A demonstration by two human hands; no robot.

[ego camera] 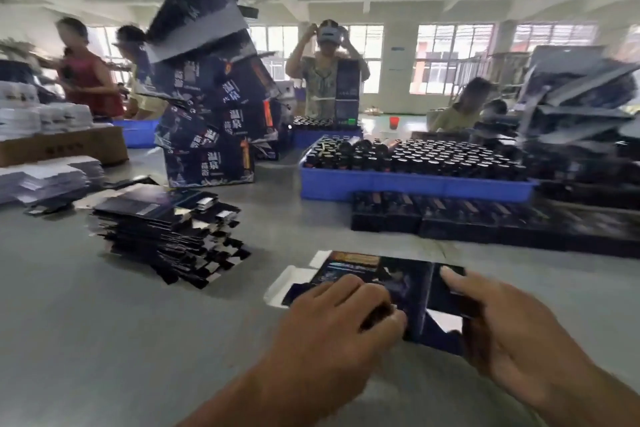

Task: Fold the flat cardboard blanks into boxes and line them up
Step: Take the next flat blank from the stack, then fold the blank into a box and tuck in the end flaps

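A dark printed cardboard blank (377, 270), partly opened into a box shape, lies on the grey table (104, 340) near me. My left hand (332, 322) grips its left part, fingers curled over the top and thumb at the near edge. My right hand (502, 326) holds the right end flap, index finger laid along it. White inner flaps stick out at the left. A stack of flat dark blanks (166, 236) sits to the left. A row of folded dark boxes (467, 218) lies along the right.
A blue tray (398, 184) full of dark bottles stands behind the row. A tall leaning pile of printed cartons (211, 107) rises at the centre left. Brown carton (62, 149) and white blanks (45, 180) at far left. Several people work beyond the table.
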